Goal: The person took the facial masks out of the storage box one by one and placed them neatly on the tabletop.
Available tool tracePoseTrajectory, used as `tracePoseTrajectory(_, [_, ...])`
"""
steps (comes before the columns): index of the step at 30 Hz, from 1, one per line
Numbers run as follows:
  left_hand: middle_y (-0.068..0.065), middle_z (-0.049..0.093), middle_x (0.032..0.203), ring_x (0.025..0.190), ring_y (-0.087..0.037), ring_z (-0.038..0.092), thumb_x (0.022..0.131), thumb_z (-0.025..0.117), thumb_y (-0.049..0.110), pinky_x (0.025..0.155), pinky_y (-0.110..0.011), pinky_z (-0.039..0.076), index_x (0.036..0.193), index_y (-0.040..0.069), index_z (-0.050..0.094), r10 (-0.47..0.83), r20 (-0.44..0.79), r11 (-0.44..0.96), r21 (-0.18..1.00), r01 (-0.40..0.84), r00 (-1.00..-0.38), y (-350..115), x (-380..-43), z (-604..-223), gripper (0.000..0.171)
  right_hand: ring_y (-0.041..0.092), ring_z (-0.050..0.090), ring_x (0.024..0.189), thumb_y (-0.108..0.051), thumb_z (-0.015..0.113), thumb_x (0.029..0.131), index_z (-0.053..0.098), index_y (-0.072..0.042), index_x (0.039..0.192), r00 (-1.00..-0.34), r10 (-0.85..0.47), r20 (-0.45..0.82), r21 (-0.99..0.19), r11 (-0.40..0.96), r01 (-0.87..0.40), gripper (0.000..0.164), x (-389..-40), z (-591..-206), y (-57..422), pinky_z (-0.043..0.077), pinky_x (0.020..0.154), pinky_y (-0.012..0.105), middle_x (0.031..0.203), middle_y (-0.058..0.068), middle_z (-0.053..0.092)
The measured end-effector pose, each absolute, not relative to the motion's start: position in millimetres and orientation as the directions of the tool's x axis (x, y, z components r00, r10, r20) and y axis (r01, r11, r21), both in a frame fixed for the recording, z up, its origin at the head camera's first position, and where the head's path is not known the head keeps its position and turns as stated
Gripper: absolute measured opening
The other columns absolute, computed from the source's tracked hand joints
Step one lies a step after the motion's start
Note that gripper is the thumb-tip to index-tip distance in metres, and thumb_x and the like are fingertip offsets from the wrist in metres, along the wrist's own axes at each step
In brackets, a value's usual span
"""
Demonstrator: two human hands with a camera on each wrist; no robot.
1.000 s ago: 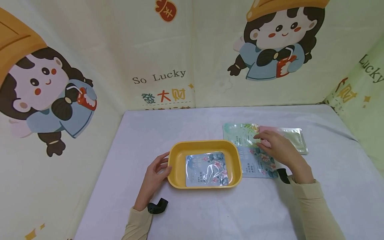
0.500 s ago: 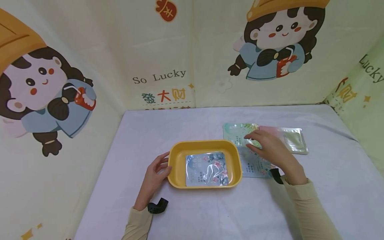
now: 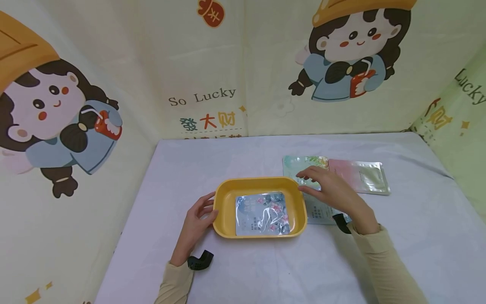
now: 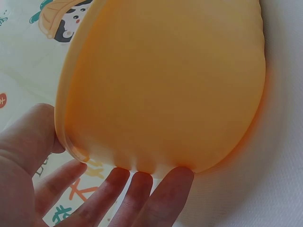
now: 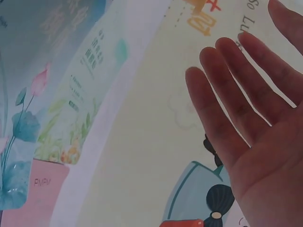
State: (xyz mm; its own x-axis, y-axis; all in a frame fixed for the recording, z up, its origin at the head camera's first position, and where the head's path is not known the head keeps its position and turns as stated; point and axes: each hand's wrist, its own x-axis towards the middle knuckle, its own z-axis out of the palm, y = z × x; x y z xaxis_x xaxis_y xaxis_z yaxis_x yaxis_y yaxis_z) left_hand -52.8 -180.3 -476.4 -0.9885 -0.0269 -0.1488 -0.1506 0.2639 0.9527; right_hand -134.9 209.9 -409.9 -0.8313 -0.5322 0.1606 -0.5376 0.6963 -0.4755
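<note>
My left hand (image 3: 195, 223) holds the left end of a yellow tray (image 3: 224, 198), thumb at the rim and fingertips against the outer wall, as the left wrist view shows with the tray's wall (image 4: 175, 85). In the tray lies a blue floral face mask packet (image 3: 262, 214). Spread fingers and an empty palm mark my right hand (image 3: 336, 192), hovering near the tray's right rim. Partly hidden beneath it are a green packet (image 3: 298, 162) and a second blue packet (image 3: 320, 213). A pink and silver packet (image 3: 349, 175) lies to their right.
A white cloth (image 3: 243, 270) covers the table. Cream curtains (image 3: 265, 76) with cartoon figures and lettering stand behind and at both sides. Each wrist wears a black device, such as the left one (image 3: 200, 260).
My right hand has moved left from over the packets toward the tray's right rim, uncovering more of the pink and silver packet. The left hand, tray and packets stay in place.
</note>
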Motion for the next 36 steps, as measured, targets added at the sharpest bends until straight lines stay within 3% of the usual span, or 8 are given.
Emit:
tracePoseTrajectory(7, [-0.004,0.058,0.130,0.118,-0.025,0.059,0.094,0.069,0.020,0.082,-0.028,0.059,0.137,0.033,0.055,-0.034,-0.172,0.257,0.950,-0.175,-0.984,-179,-53,-475,0.048,0.025,0.063,0.101,-0.024,0.075,0.089,0.066,-0.007,0.122,-0.809,-0.566,0.159,-0.506,0.657,-0.559,0.038,-134,-409,200,0.057,0.086,0.045,0.117,0.008,0.067])
tracePoseTrajectory(20, [-0.008,0.058,0.132,0.118,-0.027,0.058,0.094,0.069,0.018,0.080,-0.028,0.059,0.140,0.028,0.053,-0.028,-0.170,0.255,0.952,-0.171,-0.985,-181,-53,-473,0.050,0.025,0.061,0.113,-0.027,0.073,0.091,0.065,-0.006,0.125,-0.791,-0.604,0.100,-0.538,0.636,-0.553,0.040,-136,-412,178,0.053,0.097,0.046,0.123,0.008,0.065])
tracePoseTrajectory(36, [-0.009,0.057,0.133,0.119,-0.027,0.058,0.093,0.070,0.021,0.083,-0.027,0.058,0.140,0.029,0.053,-0.015,-0.182,0.249,0.952,-0.180,-0.983,-181,-52,-472,0.051,0.024,0.061,0.112,-0.027,0.074,0.090,0.064,-0.005,0.127,-0.757,-0.650,0.064,-0.518,0.626,-0.582,0.044,-136,-420,159,0.052,0.098,0.044,0.123,0.008,0.063])
